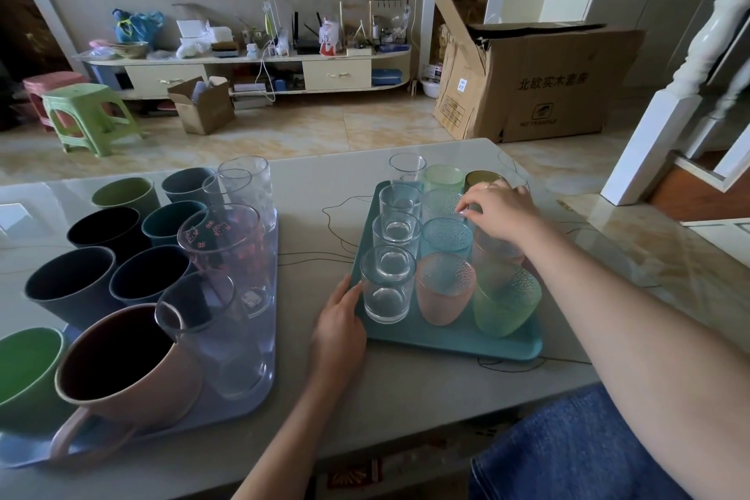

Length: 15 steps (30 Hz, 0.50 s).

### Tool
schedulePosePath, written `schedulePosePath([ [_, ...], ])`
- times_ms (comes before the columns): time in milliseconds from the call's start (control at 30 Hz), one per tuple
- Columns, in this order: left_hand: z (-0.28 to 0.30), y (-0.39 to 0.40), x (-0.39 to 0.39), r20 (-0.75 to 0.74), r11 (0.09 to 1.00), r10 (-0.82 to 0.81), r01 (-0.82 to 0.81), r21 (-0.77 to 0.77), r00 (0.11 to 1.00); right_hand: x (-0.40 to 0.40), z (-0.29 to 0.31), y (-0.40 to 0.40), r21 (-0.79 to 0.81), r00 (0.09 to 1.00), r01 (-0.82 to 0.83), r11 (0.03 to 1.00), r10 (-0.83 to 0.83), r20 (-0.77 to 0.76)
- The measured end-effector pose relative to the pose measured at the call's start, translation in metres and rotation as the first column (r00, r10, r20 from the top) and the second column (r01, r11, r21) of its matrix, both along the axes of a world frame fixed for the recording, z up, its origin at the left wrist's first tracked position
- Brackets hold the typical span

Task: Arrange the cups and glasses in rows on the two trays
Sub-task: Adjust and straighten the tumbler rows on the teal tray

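Glasses fill the teal tray [446, 343] in three near-straight rows: clear ones [387, 288] along its left edge, dotted blue [446, 237] and pink [444, 288] tumblers down the middle, a dotted green tumbler [507, 298] nearest on the right. A clear glass [407, 167], a pale green one [443, 177] and an amber one [481, 179] stand at the far end, and I cannot tell whether they sit on the tray or just beyond it. The right hand [501, 215] reaches over the right row, fingers curled down around the rim of a pinkish glass [497, 250], apparently gripping it from above. The left hand [341, 321] lies flat against the tray's left rim, fingers together, steadying it.

Cups crowd the grey tray [259, 390] on the left, with a pink mug [130, 369] at the front and tall clear tumblers [243, 191] along its right side.

The risk lies in the tight packing: the held glass touches or nearly touches its neighbours, so a sideways move could knock the green tumbler or the blue one. The forearm passes low over the near corner and could clip the green tumbler. A top grip on a smooth rim may also slip.
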<state>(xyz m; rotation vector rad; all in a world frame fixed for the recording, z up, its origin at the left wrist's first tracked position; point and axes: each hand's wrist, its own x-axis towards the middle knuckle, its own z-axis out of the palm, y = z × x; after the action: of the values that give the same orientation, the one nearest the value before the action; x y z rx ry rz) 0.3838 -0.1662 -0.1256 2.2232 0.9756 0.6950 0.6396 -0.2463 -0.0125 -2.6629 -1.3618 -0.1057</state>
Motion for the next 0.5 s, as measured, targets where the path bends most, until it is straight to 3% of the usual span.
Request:
schedulePosePath([
  [500, -0.0003, -0.001, -0.0001, 0.008, 1.0, 0.005, -0.005, -0.005, 1.0, -0.0031, 0.0044, 0.0033, 0.035, 1.0, 0.002, 0.999, -0.002, -0.002],
])
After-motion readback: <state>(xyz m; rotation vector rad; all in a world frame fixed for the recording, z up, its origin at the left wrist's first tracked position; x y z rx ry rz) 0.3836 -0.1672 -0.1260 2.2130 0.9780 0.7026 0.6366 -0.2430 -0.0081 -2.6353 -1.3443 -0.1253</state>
